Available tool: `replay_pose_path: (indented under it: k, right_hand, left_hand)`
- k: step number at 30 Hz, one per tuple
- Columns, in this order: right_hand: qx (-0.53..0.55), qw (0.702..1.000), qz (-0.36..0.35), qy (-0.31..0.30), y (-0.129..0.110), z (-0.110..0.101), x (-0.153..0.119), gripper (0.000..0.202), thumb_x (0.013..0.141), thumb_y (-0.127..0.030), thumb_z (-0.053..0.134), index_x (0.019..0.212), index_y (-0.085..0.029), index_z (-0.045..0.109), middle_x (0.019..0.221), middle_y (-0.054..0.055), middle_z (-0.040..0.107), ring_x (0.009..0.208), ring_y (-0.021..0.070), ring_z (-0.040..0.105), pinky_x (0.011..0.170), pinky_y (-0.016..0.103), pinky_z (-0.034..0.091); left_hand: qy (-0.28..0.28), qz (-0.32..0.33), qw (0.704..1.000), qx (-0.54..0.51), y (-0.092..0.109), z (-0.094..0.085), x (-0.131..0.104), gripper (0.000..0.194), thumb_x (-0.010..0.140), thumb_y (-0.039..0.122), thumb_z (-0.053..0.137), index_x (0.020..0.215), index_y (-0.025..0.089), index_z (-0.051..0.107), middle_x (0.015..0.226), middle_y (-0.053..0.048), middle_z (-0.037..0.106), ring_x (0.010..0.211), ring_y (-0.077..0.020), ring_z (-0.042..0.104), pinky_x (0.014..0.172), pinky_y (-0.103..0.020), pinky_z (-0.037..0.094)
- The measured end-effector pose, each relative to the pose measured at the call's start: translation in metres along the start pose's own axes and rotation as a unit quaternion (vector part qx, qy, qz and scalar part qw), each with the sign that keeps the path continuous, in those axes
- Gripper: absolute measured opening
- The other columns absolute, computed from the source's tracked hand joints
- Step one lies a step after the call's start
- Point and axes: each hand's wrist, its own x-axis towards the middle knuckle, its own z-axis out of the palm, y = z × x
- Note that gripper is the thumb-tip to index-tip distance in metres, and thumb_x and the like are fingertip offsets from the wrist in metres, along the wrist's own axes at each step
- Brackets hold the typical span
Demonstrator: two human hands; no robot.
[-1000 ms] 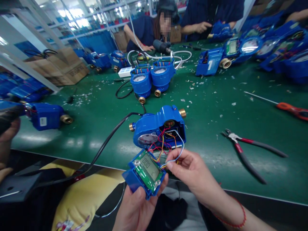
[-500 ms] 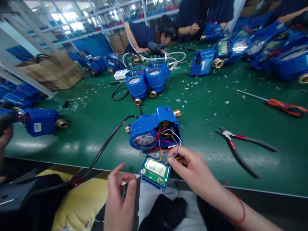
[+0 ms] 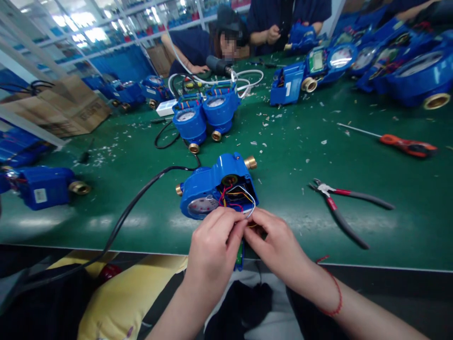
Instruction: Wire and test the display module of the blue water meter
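Two threaded brass fittings (image 3: 250, 163) end the glossy blue meter (image 3: 230, 166) (round dial (image 3: 202, 206), open box). Beside it, the left hand (image 3: 214, 248) and right hand (image 3: 278, 238) pinch thin wires (image 3: 253, 202), fingertips together.

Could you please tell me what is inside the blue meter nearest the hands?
The blue meter holds red, yellow and white wires and a round part; the left hand and right hand hide what is lower down.

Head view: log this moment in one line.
left hand: at wires | right hand: pinching wires | water meter: housing open, on table | diagonal cutters: handles spread
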Motion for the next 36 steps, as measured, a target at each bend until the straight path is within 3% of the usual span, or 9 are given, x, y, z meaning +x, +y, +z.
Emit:
replay_pose_path:
  k: [5,10,14,20,27,36]
  right_hand:
    - [0.087,0.995,0.035,-0.020,-0.003,-0.002,-0.003,0.011,0.088,-0.017,0.050,0.079,-0.018,0.055,0.075,0.000,0.056,0.066,0.0113,0.053,0.059,0.023,0.041]
    - [0.170,0.982,0.076,-0.022,-0.002,-0.003,-0.005,0.012,0.088,-0.022,0.050,0.077,-0.019,0.054,0.071,-0.001,0.053,0.060,0.0099,0.051,0.053,0.021,0.042]
    - [0.242,0.965,0.096,-0.025,0.001,-0.002,-0.005,0.014,0.088,-0.024,0.049,0.075,-0.019,0.051,0.065,-0.003,0.050,0.057,0.0095,0.051,0.053,0.021,0.046]
    - [0.150,0.987,0.056,-0.020,-0.002,-0.003,0.000,0.012,0.090,-0.022,0.047,0.082,-0.019,0.056,0.068,-0.003,0.054,0.058,0.0091,0.048,0.053,0.022,0.039]
    - [0.065,0.997,0.033,-0.028,-0.008,-0.001,0.006,0.011,0.086,-0.022,0.055,0.080,-0.018,0.062,0.075,0.001,0.063,0.068,0.0128,0.056,0.060,0.025,0.040]
    - [0.115,0.992,0.035,-0.028,-0.005,-0.001,0.007,0.013,0.085,-0.015,0.053,0.073,-0.017,0.058,0.069,-0.002,0.058,0.065,0.0114,0.052,0.059,0.023,0.038]
  left_hand:
    - [-0.005,-0.152,0.985,-0.083,-0.005,0.000,-0.010,0.010,0.090,0.023,0.050,0.081,0.021,0.055,0.068,0.003,0.060,0.060,-0.0106,0.056,0.055,-0.021,0.042]
    - [0.018,-0.202,0.969,-0.144,-0.008,0.004,-0.013,0.009,0.089,0.024,0.051,0.081,0.020,0.054,0.066,0.003,0.059,0.061,-0.0108,0.058,0.058,-0.021,0.044]
    - [0.053,-0.210,0.961,-0.175,-0.008,0.002,-0.009,0.011,0.089,0.025,0.052,0.080,0.019,0.053,0.065,0.003,0.061,0.058,-0.0095,0.057,0.056,-0.019,0.044]
    - [0.044,-0.226,0.948,-0.220,-0.010,-0.002,-0.006,0.010,0.086,0.024,0.056,0.078,0.018,0.055,0.063,0.003,0.061,0.054,-0.0082,0.056,0.049,-0.017,0.042]
    - [0.033,-0.226,0.950,-0.213,-0.012,-0.004,-0.007,0.009,0.080,0.022,0.062,0.073,0.017,0.059,0.057,0.004,0.055,0.052,-0.0079,0.050,0.048,-0.017,0.040]
    - [0.014,-0.205,0.959,-0.195,-0.012,-0.003,-0.007,0.013,0.084,0.021,0.056,0.071,0.018,0.056,0.058,0.006,0.050,0.053,-0.0077,0.044,0.049,-0.019,0.035]
